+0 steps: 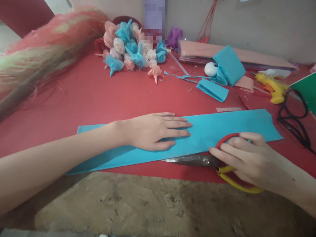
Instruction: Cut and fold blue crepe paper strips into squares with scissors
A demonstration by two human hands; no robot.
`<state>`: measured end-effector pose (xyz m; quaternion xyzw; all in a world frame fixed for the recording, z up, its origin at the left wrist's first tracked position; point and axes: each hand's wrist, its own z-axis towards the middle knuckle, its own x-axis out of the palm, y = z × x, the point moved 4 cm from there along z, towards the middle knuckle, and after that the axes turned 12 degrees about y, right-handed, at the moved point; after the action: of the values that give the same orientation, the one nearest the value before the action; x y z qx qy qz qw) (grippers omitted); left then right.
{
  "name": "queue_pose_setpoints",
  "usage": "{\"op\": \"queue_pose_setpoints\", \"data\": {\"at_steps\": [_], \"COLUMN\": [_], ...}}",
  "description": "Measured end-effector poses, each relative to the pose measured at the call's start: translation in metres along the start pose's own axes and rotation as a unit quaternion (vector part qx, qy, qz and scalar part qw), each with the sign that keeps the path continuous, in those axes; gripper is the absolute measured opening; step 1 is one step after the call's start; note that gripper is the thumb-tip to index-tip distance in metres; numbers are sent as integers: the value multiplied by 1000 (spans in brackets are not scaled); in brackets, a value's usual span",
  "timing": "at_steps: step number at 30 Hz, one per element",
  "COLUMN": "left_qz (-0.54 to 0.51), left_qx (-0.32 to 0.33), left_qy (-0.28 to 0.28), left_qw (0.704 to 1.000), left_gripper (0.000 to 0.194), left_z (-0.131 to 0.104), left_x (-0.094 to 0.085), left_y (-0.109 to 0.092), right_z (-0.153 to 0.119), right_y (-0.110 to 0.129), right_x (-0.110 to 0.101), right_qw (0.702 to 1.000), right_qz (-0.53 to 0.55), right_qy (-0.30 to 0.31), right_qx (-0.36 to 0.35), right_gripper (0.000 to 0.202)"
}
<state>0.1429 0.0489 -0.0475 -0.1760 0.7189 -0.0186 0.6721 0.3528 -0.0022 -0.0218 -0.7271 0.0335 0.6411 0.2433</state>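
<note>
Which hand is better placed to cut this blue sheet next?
Likely your right hand: it holds red-and-yellow-handled metal scissors beside the long blue sheet, while your left hand lies flat on it.

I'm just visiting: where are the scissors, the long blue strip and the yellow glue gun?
Scissors (pixel 205 160): head view, on the pivot screw.
Long blue strip (pixel 209 128): head view, on its bare upper face.
Yellow glue gun (pixel 276 89): head view, on its yellow body.

Flower heap (pixel 132 46) at the back, yellow glue gun (pixel 274 88) at right
</note>
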Motion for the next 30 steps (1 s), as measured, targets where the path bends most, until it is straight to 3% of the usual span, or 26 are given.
{"op": "queue_pose_setpoints", "data": {"at_steps": [6, 16, 30], "left_qz": [4, 4, 6], "left_qx": [0, -1, -6], "left_qy": [-1, -1, 5], "left_qw": [1000, 1000, 1000], "left_gripper": [47, 47, 47], "left_z": [-1, 0, 1], "left_x": [1, 1, 1], "left_y": [0, 0, 1], "right_z": [-3, 15, 20], "right_y": [-1, 9, 15], "right_x": [3, 0, -7], "right_qw": [998, 997, 1000], "right_qz": [16, 21, 3], "right_qy": [8, 36, 3], "right_qx": [56, 72, 25], "right_gripper": [35, 37, 26]}}
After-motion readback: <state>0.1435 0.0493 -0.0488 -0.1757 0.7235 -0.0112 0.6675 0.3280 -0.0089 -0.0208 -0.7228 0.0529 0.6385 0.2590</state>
